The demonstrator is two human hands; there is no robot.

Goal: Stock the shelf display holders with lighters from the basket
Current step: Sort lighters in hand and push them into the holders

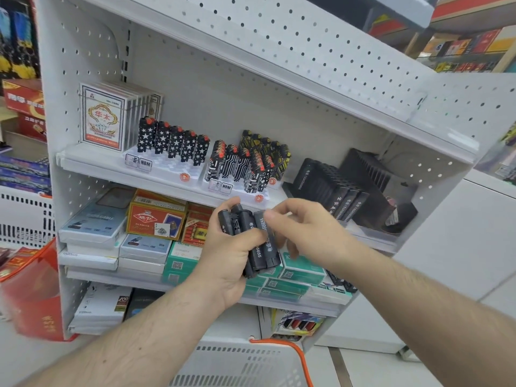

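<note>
My left hand (pixel 223 263) grips a bundle of several black lighters (pixel 252 241) with white digits, held in front of the middle shelf. My right hand (pixel 304 227) pinches the top of the rightmost lighter in that bundle. On the shelf above stand a white holder (pixel 167 167) with star-patterned lighters (pixel 174 141), a second white holder (pixel 237 191) with circuit-patterned lighters (pixel 245 163), and a black holder (pixel 363 180) with black lighters (pixel 326 185) in its left half. The white basket (pixel 240 364) with an orange handle sits at the bottom edge.
White playing-card packs (pixel 111 115) stand at the shelf's left end. Boxed goods and teal packs (pixel 290 275) fill the shelf below. A red bag (pixel 33 291) hangs at the left. The pegboard upper shelf (pixel 307 51) overhangs the lighters.
</note>
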